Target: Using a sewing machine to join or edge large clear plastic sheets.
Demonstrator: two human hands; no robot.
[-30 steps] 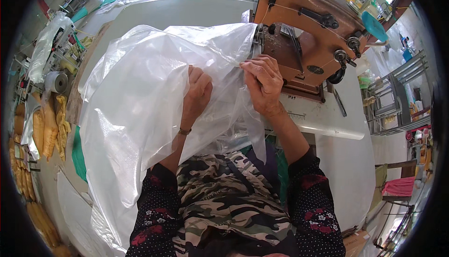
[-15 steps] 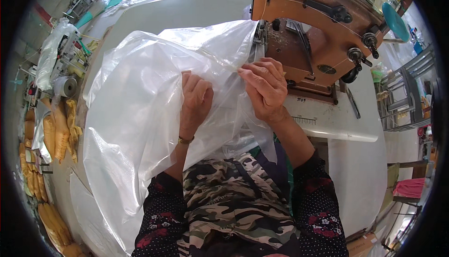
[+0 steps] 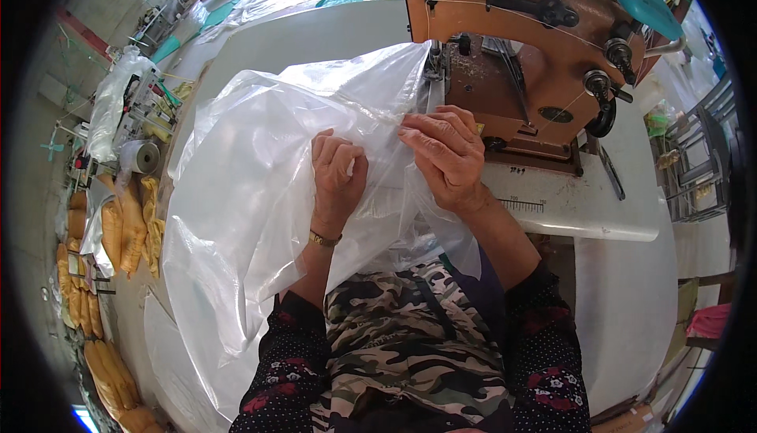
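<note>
A large clear plastic sheet (image 3: 229,188) spreads over the table and drapes down toward my lap. Its upper corner runs under the presser foot (image 3: 435,62) of a brown sewing machine (image 3: 505,7). My left hand (image 3: 339,173) is closed on a fold of the sheet, fingers curled. Nearer the machine, my right hand (image 3: 445,153) pinches the sheet's gathered edge between thumb and fingers, just below the presser foot. A thread runs across the machine's front toward the needle area, which is too small to make out.
Metal tweezers (image 3: 611,173) lie on the white table (image 3: 583,216) right of the machine. A teal round part (image 3: 646,3) sticks out at the upper right. Grey chairs (image 3: 694,149) stand at the right. Along the left are yellow-orange bundles (image 3: 114,228) and a white roll (image 3: 140,157).
The whole view has shifted slightly, so machine and table sit a little differently in it. Both hands keep their hold on the sheet, with the left slightly closer to the right.
</note>
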